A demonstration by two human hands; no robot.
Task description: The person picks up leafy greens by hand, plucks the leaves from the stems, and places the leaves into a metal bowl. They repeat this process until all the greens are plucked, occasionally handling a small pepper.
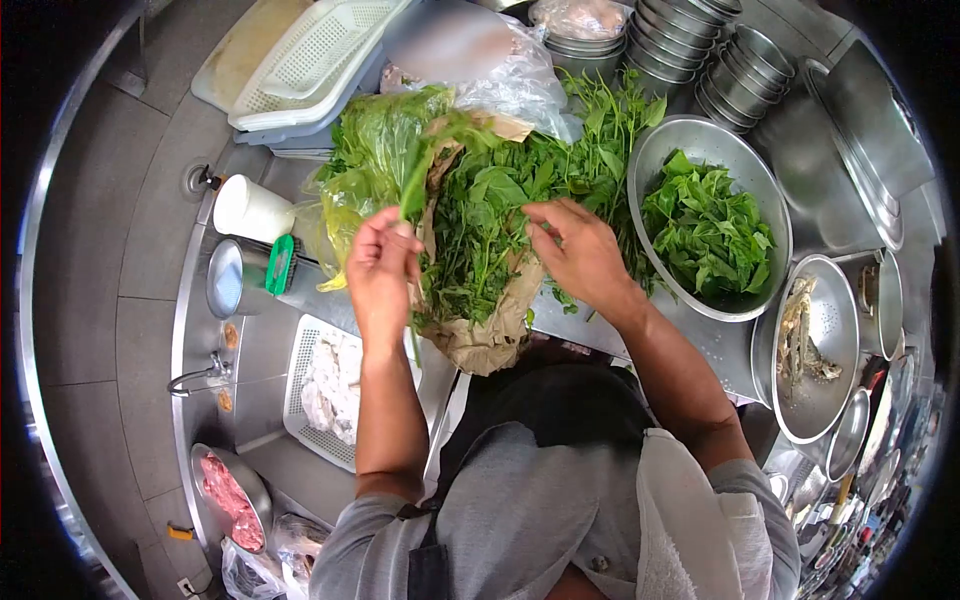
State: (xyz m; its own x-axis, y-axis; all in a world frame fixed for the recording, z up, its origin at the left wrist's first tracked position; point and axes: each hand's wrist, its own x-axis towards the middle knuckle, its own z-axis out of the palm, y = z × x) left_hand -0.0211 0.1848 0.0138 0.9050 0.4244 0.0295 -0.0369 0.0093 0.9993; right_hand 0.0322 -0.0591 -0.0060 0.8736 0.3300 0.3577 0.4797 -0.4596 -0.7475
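Observation:
My left hand (385, 255) is closed in a pinch on a leafy green stem (413, 185), which stands up above the fingers; a stalk end shows below the hand. My right hand (580, 245) has its thumb and fingers curled together at the edge of the leaf pile; whatever they may pinch is too small to make out. Between the hands, a heap of leafy greens (480, 230) lies on crumpled brown paper (480, 345). Longer leafy stems (605, 125) lie behind it. To the right, a large steel bowl (782, 225) holds loose green leaves (705, 225).
A yellow-green plastic bag (375, 165) of greens lies left of the heap. A steel colander (835, 320) with fish pieces stands at right, stacked steel pots (670, 40) at the back. A sink with a white basket (300, 375) and a bowl of raw meat (255, 490) is at left.

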